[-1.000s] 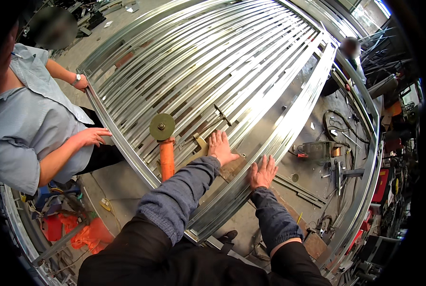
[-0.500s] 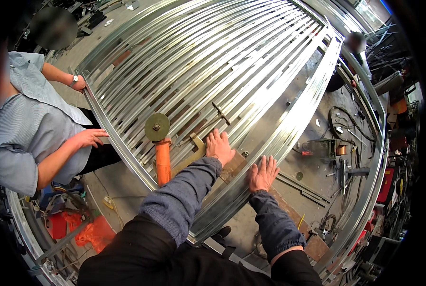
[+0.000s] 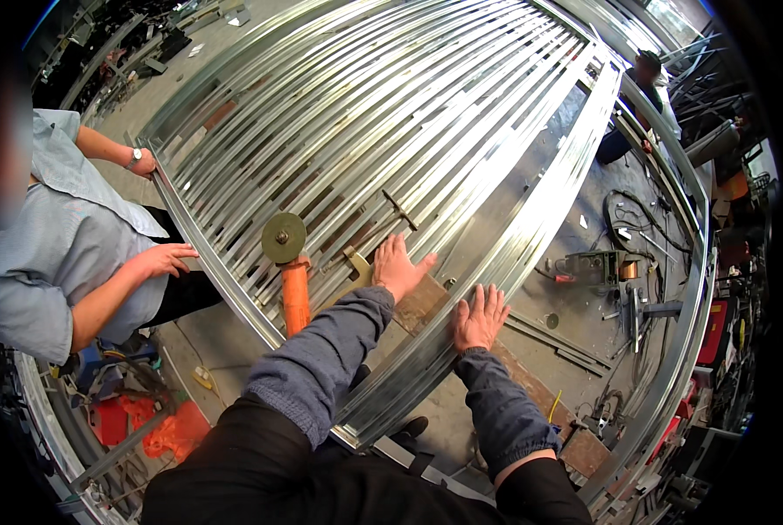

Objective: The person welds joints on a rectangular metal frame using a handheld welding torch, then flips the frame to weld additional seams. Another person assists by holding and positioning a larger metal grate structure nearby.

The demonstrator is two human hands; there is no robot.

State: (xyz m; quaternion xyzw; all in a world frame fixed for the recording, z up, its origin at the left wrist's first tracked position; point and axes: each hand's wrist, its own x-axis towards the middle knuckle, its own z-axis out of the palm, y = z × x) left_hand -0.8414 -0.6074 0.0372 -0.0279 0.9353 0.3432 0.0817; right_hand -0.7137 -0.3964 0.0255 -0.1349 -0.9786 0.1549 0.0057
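Observation:
My left hand is open, fingers pointing away from me and thumb spread out to the right. It is beside a brass-coloured screw clamp whose long T-handle lies over the slats; whether my palm rests on metal I cannot tell. Flat on a bundle of shiny metal bars lies my right hand, open too, holding nothing. Left of the clamp an orange angle grinder rests with its greenish disc upward. Many parallel metal slats fill the large frame ahead of me.
At the left, a co-worker in a grey-blue shirt touches the frame's edge rail with both hands. Another person is at the far right. Black cable, a machine and metal offcuts lie on the floor.
My left thumb has spread outward, and that hand has shifted slightly left. My right hand stays on the bars. The far person shows more; the view has shifted a little.

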